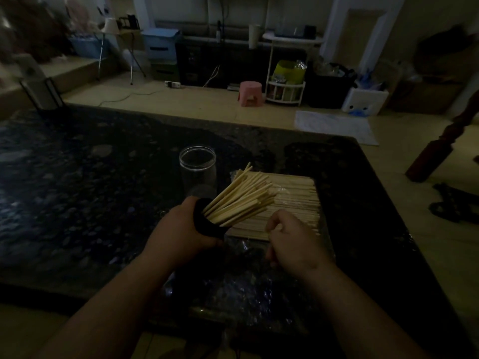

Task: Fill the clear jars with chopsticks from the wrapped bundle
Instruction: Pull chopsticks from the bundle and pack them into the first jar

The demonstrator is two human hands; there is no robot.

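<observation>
1. on my feed, the left hand (178,229) gripped the tilted jar (201,221), fingers and thumb wrapped round its wall, which looked dark in the low light. its mouth pointed up and to the right.
2. a sheaf of chopsticks (241,200) stood in the tilted jar and fanned out of its mouth, the tips reaching over the near left corner of the wrapped bundle (295,195).
3. the wrapped bundle lay flat on the black speckled table (77,177), just right of the left hand. its sticks ran side by side, and the opened plastic wrap (246,246) spread out under its near edge.
4. the right hand (293,242) sat at the near edge of the bundle with its fingers curled inward. i could not tell whether they pinched any stick, because the knuckles hid the fingertips.
5. an empty clear jar (198,167) stood upright on the table behind the tilted jar, just left of the bundle's far corner, and touched neither hand.
6. beyond the table i saw, on the tan floor, a pink stool (250,93), a white shelf trolley (285,92) just to its right, a power strip (173,84) with its cord, and a pale mat (334,125) near the table's far right corner.
7. a blue storage box (160,44) sat against the back wall, well apart from the table.
</observation>
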